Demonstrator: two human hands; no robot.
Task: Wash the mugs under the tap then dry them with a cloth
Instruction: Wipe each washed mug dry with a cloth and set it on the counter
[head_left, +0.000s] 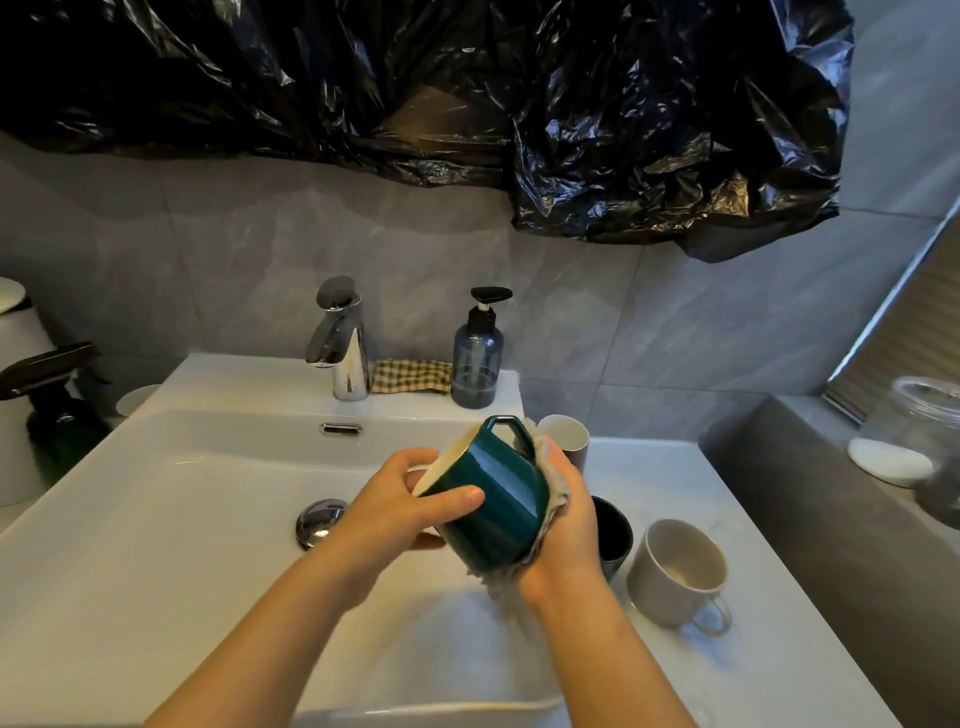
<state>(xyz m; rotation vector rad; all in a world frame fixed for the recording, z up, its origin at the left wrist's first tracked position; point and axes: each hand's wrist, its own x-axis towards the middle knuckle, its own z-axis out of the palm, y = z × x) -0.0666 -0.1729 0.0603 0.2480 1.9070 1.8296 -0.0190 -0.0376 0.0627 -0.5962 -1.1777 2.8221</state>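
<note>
Dark green mug (493, 499), checked cloth (411, 375), black plastic sheet (623, 130).

No legible text, brand or number seen. Glaze of green mug (498, 499) plain; soap bottle (477, 358) seemingly unlabelled, though dim light blurs it.

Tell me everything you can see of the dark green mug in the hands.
The green mug is glossy, ceramic-looking, dark teal-green outside and pale cream inside, with a squared loop handle pointing up and away. It is tilted on its side, mouth toward the left, held above the white basin. The left hand grips its rim, thumb across the outer wall; the right hand presses a greyish cloth around its base.
</note>
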